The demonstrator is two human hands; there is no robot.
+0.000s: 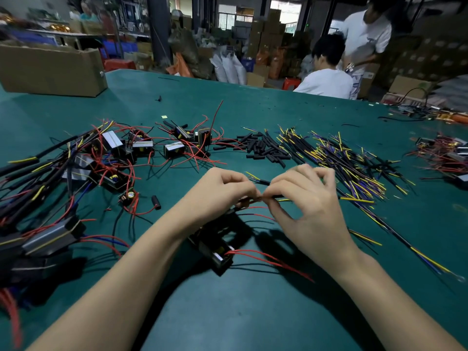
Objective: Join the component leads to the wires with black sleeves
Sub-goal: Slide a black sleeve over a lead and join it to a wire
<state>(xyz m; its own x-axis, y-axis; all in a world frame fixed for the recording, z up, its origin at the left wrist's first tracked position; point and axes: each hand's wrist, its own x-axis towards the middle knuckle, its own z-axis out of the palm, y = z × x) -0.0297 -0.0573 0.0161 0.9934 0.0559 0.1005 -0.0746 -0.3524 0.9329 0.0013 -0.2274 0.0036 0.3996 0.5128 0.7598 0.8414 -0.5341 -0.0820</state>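
A black box-shaped component (215,252) lies on the green table (253,312) between my forearms, its red leads (273,262) trailing right. My left hand (220,191) pinches a red lead of the component. My right hand (306,196) pinches a black-sheathed wire (260,182) with yellow and blue cores. The two sets of fingertips meet at about the centre of the view, where lead and wire come together. The joint itself is hidden by my fingers.
A heap of short black sleeves (263,148) lies beyond my hands. Loose sheathed wires (342,160) spread to the right, unjoined components (177,143) behind, joined ones (50,186) at left. A cardboard box (50,72) stands far left. Two people (326,77) are past the table's far edge.
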